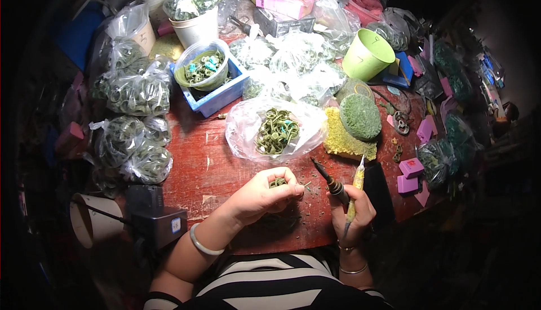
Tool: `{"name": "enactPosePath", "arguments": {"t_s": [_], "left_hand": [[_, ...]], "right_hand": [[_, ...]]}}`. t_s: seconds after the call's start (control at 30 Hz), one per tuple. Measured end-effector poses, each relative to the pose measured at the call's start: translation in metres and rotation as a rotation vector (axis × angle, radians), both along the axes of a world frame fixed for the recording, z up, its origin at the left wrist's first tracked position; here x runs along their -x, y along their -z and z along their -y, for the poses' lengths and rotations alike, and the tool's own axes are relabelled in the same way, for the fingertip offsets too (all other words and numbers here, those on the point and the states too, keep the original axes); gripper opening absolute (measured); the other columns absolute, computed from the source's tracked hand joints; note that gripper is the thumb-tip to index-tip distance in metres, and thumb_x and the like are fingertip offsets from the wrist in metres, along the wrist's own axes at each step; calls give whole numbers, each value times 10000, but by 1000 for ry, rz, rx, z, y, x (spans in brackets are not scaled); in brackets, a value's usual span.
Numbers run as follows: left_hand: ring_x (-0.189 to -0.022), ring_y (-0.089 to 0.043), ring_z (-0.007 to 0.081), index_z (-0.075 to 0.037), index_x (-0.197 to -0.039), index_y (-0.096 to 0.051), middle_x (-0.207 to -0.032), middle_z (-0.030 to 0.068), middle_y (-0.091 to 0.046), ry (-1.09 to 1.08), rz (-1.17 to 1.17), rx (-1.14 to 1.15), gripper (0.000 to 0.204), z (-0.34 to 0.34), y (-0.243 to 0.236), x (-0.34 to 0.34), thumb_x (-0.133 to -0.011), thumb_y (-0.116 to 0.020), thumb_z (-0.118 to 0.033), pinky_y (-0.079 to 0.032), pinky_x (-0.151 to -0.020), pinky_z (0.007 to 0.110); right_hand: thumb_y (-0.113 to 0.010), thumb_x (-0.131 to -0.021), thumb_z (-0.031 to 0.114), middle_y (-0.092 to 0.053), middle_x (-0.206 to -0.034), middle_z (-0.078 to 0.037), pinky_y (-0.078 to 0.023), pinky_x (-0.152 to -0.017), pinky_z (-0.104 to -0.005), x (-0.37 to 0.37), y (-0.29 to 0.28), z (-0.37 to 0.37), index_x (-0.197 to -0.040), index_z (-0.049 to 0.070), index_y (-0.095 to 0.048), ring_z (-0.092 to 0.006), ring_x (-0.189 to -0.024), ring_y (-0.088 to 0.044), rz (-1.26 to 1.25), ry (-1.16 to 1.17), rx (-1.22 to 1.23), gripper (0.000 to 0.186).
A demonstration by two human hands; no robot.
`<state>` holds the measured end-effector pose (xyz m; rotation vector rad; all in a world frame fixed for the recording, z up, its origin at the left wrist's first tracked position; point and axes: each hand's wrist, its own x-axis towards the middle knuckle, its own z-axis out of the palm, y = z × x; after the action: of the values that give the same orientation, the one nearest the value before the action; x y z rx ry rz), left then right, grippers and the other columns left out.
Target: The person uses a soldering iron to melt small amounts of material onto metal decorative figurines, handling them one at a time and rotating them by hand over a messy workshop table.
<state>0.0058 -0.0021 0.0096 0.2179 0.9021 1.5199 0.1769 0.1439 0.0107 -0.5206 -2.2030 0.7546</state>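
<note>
My left hand (267,194) is closed, its fingertips pinching a small green ring-shaped piece (277,183) near the table's front edge. To its right, my right hand (354,214) grips two tools at once. One is a dark soldering iron (333,187), its pointed tip angled up and left. The other is a yellow pen-like tool (357,190) with a thin metal tip pointing away from me. Beyond both hands, an opened clear plastic bag (239,132) holds a heap of green ring pieces (276,131) with a few turquoise bits among them.
A yellow sponge (341,143) and a round green pad (360,117) lie beyond my right hand. Filled clear bags (141,93) crowd the left and back. A tub of rings (180,76) sits in a blue box (208,103). A black device (163,225) stands left; pink blocks (408,184) lie right.
</note>
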Motion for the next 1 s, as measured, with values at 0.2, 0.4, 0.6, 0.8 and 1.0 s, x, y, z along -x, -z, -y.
{"name": "enactPosePath", "arguments": {"t_s": [0.2, 0.4, 0.6, 0.8, 1.0], "left_hand": [[-572, -423, 11, -102, -881, -560, -784, -33, -572, 127, -63, -27, 152, 0, -1, -1, -939, -698, -131, -283, -472, 181], [-557, -447, 8, -103, -877, -560, -703, -62, -551, 156, -188, 21, 183, -2, -9, -3, -927, -718, -180, -305, -469, 181], [-609, -481, 3, -88, -927, -596, -784, -63, -571, 101, -223, -13, 178, -3, -13, -3, -900, -755, -164, -347, -507, 174], [-723, -533, 13, -54, -1020, -630, -895, -32, -589, 48, -304, -57, 207, -4, 0, -6, -881, -770, -117, -416, -608, 160], [-799, -538, 31, -29, -1010, -652, -921, -27, -592, 32, -278, -77, 189, -6, 5, -11, -892, -759, -130, -452, -710, 187]], "right_hand": [[-821, -809, 48, -686, -830, -58, -499, -629, -254, 6, 5, 5, -971, 9, -629, -102, -708, -628, -84, -161, 448, 254], [-823, -803, 35, -686, -828, -38, -494, -651, -223, 6, 11, -1, -1013, 19, -621, -73, -728, -630, -59, -303, 505, 292], [-824, -806, 42, -684, -824, -37, -490, -648, -222, 6, 11, -1, -1002, 15, -623, -69, -720, -615, -117, -285, 525, 283], [-834, -800, 61, -687, -814, -36, -497, -644, -231, 3, 9, -1, -995, 14, -625, -74, -718, -625, -99, -243, 542, 290], [-805, -818, 55, -690, -787, -47, -503, -624, -235, 5, 8, 0, -987, 21, -623, -82, -695, -637, -111, -289, 503, 251]]}}
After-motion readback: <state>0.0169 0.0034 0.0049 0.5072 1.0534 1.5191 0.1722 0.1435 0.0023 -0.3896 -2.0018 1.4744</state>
